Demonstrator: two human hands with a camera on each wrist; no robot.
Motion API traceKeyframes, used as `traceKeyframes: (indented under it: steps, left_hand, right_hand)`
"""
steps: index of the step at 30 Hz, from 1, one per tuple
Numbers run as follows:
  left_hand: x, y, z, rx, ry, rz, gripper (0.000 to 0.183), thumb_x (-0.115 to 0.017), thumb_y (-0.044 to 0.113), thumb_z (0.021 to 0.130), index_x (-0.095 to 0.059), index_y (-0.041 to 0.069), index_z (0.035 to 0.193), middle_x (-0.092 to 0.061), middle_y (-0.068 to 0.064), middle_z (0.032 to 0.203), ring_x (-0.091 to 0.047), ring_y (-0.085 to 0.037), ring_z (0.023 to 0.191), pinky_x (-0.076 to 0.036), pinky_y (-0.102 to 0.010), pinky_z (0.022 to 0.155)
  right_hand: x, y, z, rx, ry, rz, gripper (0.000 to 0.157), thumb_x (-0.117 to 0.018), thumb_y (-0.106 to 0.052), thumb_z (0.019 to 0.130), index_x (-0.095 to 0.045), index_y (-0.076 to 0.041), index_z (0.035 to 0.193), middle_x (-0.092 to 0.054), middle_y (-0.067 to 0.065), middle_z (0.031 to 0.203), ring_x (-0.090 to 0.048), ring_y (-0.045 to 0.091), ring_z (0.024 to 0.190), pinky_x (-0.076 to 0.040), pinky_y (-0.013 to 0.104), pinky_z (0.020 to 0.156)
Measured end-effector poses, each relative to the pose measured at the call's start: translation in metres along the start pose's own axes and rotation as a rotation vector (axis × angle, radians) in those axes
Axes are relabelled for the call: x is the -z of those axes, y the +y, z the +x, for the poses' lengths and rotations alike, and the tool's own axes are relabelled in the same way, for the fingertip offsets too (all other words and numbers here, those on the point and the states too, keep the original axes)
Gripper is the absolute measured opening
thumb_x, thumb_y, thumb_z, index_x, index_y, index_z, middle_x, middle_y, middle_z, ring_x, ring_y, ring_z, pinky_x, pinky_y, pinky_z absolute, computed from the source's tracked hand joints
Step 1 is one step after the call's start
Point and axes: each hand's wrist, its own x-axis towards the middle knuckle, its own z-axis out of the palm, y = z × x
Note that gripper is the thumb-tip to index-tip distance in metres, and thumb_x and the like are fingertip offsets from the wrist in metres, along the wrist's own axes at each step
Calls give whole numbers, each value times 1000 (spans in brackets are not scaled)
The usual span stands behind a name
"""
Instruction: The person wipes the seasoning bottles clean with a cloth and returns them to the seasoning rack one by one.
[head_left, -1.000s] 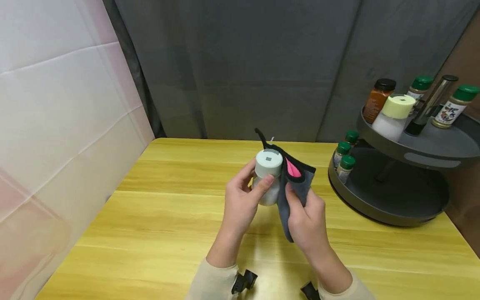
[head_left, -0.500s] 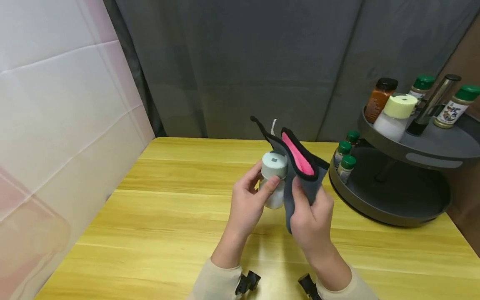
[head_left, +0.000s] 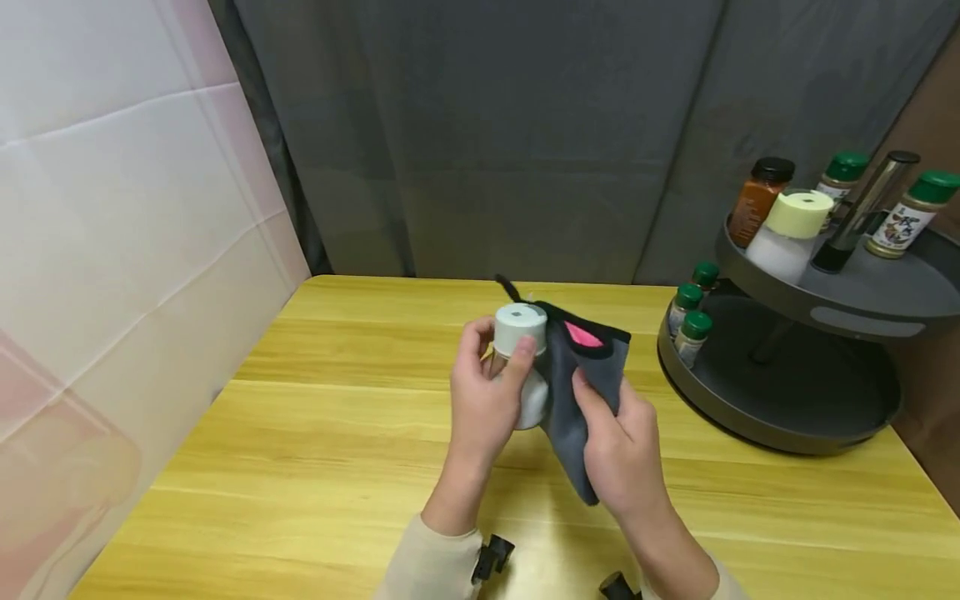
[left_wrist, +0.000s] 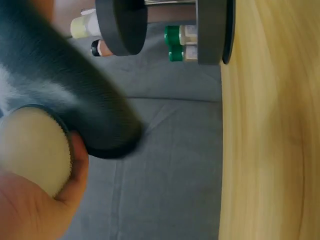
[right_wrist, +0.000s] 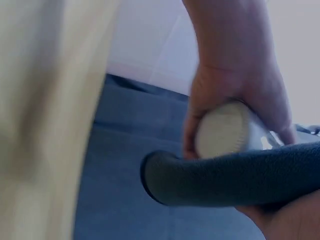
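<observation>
A clear seasoning jar [head_left: 533, 400] with white contents and a pale green lid [head_left: 519, 321] is held up over the table. My left hand [head_left: 483, 400] grips it, thumb across the front at the lid's lower edge. The jar's pale round base [left_wrist: 35, 150] shows in the left wrist view. In my right hand [head_left: 622, 442] a folded grey cloth [head_left: 570, 417] with black edging and a pink inner side is pinched between thumb and fingers. The cloth lies against the jar's right side; its lower end hangs down. In the right wrist view the cloth [right_wrist: 220, 180] crosses in front of the jar [right_wrist: 222, 131].
A dark two-tier turntable rack [head_left: 780, 433] stands at the right. Its upper tier bears an orange spice jar [head_left: 761, 202], a yellow-lidded jar [head_left: 791, 229], a tall grinder [head_left: 862, 212] and green-capped bottles [head_left: 903, 218]. Small green-capped bottles [head_left: 692, 337] stand on the lower tier. A grey curtain [head_left: 480, 142] hangs behind.
The cloth went up and right, gaping wider, then came back down and its pink opening narrowed. The jar shifted right, then left, staying in my left hand.
</observation>
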Motion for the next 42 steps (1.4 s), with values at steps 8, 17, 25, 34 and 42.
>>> traceKeyframes:
  steps: [8,17,25,34,42]
  left_hand:
    - [-7,3,-8,-119,-98,52,39,-68,20,106,-61,3,139,-70,-16,131,-70,-23,118,-56,-34,106]
    - [0,4,-5,-151,-105,74,40,-53,24,113,-57,2,145,-67,-17,136,-62,-24,126,-52,-35,109]
    - [-3,-1,-9,-106,-193,95,36,-54,20,112,-59,3,144,-69,-16,133,-63,-23,125,-54,-36,108]
    - [7,7,-3,-177,-95,110,44,-50,34,114,-60,2,143,-70,-18,129,-65,-25,114,-56,-31,97]
    - [-1,1,-5,-215,-127,283,85,-53,81,94,-59,3,126,-68,-13,113,-66,-19,101,-55,-32,87]
  right_hand:
    - [-12,5,6,323,104,-92,35,-56,-7,108,-62,8,139,-74,22,123,-68,22,106,-51,10,96]
    - [-17,21,2,253,61,-155,30,-58,-11,108,-69,4,132,-71,16,90,-62,15,79,-53,22,77]
    - [-13,-1,6,313,143,66,34,-53,-6,109,-63,7,139,-70,22,133,-66,14,115,-53,16,100]
    - [-21,21,1,146,42,-85,22,-58,-13,108,-72,4,114,-68,16,85,-61,14,74,-53,25,71]
    - [-11,-13,3,102,70,124,38,-52,-19,112,-62,-1,144,-67,17,138,-67,16,119,-54,17,101]
